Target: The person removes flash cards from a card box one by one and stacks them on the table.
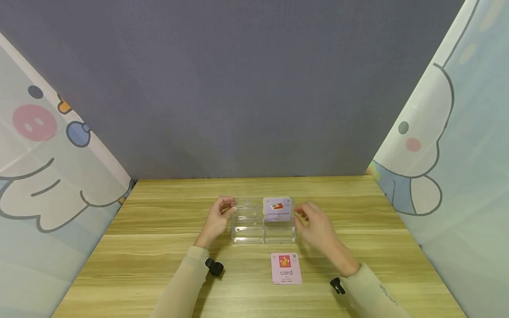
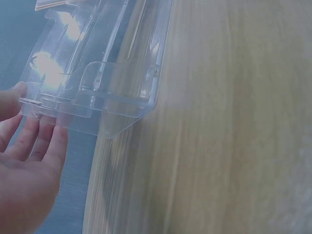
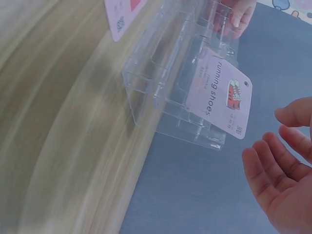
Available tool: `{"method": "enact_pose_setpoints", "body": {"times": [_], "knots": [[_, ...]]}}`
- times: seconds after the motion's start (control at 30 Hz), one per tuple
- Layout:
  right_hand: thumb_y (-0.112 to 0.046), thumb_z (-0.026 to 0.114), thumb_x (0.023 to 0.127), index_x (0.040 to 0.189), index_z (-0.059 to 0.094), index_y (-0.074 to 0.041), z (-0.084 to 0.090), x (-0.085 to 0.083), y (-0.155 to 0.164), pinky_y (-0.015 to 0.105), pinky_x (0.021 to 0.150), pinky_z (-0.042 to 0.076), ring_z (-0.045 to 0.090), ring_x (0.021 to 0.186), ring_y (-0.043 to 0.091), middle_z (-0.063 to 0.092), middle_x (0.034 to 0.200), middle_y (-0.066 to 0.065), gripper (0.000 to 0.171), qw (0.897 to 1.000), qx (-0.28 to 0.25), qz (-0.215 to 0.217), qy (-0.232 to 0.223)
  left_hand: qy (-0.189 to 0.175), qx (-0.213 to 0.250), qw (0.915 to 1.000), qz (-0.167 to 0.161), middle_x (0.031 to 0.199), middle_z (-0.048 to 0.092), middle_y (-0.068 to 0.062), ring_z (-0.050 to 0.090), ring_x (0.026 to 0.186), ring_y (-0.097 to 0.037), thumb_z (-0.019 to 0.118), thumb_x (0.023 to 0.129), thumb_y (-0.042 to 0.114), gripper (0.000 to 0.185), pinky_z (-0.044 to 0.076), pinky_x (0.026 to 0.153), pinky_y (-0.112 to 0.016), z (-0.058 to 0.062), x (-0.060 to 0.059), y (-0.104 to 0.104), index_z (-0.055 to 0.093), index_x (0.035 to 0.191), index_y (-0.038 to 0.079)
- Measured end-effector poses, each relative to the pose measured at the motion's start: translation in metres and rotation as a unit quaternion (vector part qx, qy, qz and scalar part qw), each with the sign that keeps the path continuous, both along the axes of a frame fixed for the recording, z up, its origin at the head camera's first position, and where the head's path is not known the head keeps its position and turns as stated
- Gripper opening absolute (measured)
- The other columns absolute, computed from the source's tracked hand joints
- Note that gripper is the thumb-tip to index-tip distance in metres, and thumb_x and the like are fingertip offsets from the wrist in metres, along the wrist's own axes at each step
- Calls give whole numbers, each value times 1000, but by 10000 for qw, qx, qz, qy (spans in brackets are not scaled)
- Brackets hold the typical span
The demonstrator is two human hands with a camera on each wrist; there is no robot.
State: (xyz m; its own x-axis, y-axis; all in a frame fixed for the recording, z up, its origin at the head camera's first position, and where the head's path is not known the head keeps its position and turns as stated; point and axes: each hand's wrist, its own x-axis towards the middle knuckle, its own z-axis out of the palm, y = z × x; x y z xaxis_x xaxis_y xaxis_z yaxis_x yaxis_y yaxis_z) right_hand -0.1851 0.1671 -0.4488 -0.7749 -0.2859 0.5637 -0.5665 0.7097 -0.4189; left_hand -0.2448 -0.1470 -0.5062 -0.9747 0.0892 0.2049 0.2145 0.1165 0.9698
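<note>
A clear plastic tiered card holder [image 1: 248, 229] stands on the table, with several slots in two columns. My left hand [image 1: 220, 216] grips its upper left corner; in the left wrist view the thumb lies on one side of the clear wall and the fingers [image 2: 56, 146] on the other. A lilac "running shoes" card [image 1: 277, 210] leans upright in the top right slot. Beside that card my right hand [image 1: 318, 225] is apart from it, its fingers [image 3: 273, 165] loosely bent and holding nothing. Flat on the table in front of the holder lies a pink "card" card [image 1: 286, 268].
The wooden table [image 1: 159, 247] meets a grey panel [image 1: 254, 110] behind the holder. Cartoon-printed curtains [image 1: 43, 176] hang at the left and right sides. A black wrist camera [image 1: 214, 267] sits at the left sleeve, another [image 1: 337, 285] at the right.
</note>
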Motion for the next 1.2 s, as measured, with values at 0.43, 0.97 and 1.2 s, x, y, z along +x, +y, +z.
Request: {"method": "enact_pose_setpoints", "body": {"times": [0.43, 0.97, 1.2], "knots": [[-4, 78, 84, 104, 70, -1, 12, -9, -4, 36, 71, 57, 63, 86, 25, 66, 95, 6, 22, 10000, -33, -62, 57, 6, 63, 9999, -80, 127, 60, -26, 56, 123, -38, 62, 98, -5, 30, 48, 104, -38, -1, 0, -1, 55, 126, -7], [-4, 78, 85, 102, 70, -1, 21, -22, -7, 36, 71, 53, 60, 85, 24, 66, 93, 6, 19, 9999, -100, -100, 90, -109, 46, 9999, -82, 127, 57, -33, 54, 123, -43, 60, 97, -10, 30, 48, 99, -25, 0, -1, -1, 52, 126, -13], [-5, 76, 87, 103, 70, 0, 25, -27, -10, 37, 74, 54, 59, 87, 24, 66, 95, 7, 18, 9998, -115, -111, -72, 56, 64, 9999, -73, 125, 60, -27, 57, 121, -40, 63, 97, -6, 28, 50, 101, -31, -3, -2, -2, 56, 124, -8]]}}
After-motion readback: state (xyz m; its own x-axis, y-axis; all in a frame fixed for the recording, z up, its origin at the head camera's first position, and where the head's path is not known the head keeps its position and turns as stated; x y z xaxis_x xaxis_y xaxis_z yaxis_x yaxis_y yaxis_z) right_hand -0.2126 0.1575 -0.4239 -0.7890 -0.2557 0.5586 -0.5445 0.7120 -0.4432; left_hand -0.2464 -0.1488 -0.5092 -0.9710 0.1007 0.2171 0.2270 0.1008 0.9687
